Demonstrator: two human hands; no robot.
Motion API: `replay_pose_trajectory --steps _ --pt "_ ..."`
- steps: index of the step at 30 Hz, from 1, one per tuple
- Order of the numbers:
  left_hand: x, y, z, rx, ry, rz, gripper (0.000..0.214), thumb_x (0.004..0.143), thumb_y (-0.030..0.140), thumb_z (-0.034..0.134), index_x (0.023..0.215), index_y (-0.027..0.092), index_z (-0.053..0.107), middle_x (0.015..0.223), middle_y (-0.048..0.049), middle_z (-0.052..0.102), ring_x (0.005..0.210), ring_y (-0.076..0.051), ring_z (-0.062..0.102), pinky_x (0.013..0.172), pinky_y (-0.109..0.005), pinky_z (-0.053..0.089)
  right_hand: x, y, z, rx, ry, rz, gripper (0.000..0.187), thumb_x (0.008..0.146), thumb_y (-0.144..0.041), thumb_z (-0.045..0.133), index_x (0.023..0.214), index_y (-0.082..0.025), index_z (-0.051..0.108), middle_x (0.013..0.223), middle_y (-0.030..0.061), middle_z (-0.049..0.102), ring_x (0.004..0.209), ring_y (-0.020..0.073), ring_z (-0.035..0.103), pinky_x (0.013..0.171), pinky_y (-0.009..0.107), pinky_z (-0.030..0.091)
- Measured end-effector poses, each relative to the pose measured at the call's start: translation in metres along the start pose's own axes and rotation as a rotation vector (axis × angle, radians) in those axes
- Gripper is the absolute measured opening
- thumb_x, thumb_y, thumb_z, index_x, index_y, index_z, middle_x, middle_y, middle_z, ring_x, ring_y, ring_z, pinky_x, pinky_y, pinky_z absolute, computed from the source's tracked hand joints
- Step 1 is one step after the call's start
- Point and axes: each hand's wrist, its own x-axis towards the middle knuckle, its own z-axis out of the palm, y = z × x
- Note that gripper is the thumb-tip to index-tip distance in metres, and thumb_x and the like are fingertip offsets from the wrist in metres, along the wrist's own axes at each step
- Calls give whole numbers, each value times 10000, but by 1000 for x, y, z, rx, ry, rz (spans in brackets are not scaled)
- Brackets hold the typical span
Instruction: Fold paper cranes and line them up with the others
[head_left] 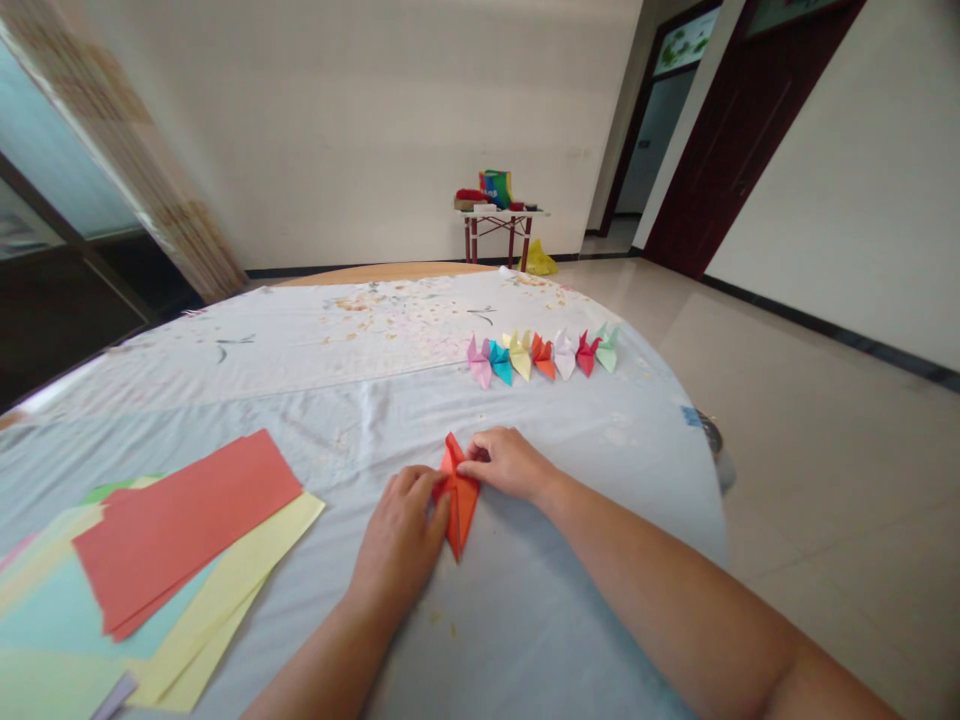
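1. Folded paper [467, 495], orange-red, is set near the middle of the near side of the table [375, 271], flat on the pale cloth [600, 640]. A point is aimed at the wearer; a centre crease is seen.
2. Left hand [401, 525]: thumb and forefinger are laid on the paper's left side. Whether that grip is closed on it cannot be told.
3. Right hand [510, 462]: grip is clamped on the upper right edge, thumb and forefinger at the paper.
4. Seven folded birds are lined up beyond the right hand, left to right: pink bird [479, 367], blue bird [500, 364], yellow bird [519, 358], orange bird [543, 357], white bird [564, 357], red bird [587, 355], pale green bird [607, 352].
5. Loose sheets are fanned out left of the left hand: red sheets [187, 530] on top; yellow sheets [225, 610] and a pale blue sheet [60, 610] are partly covered.
6. Small stand [502, 213] is placed by the far wall, loaded with items; a yellow bag [538, 260] is seen beside it.
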Motion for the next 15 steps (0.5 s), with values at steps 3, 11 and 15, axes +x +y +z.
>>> replay_pose_trajectory --steps 3,11,15 --pt "-2 6 -1 142 -55 57 275 850 265 399 1026 197 599 1030 -76 583 959 -208 526 873 -373 425 0 -5 -3 -133 19 -9 165 699 -341 651 672 -180 627 637 -17 618 630 118 519 630 235 327" --pt "-4 19 -5 219 -96 -6 358 902 296 288 1036 224 613 1033 -58 598 944 -198 514 850 -363 404 0 -2 -2 -192 23 -13 221 691 -376 665 818 -200 624 655 -23 621 674 133 522 670 250 319" --pt "-7 21 -4 282 -102 -13 346 875 380 355 1087 226 581 1065 -65 584 971 -223 500 839 -375 387 0 -3 -2 -181 23 -20 224 689 -383 666 804 -195 625 638 -25 606 663 130 517 656 245 322"
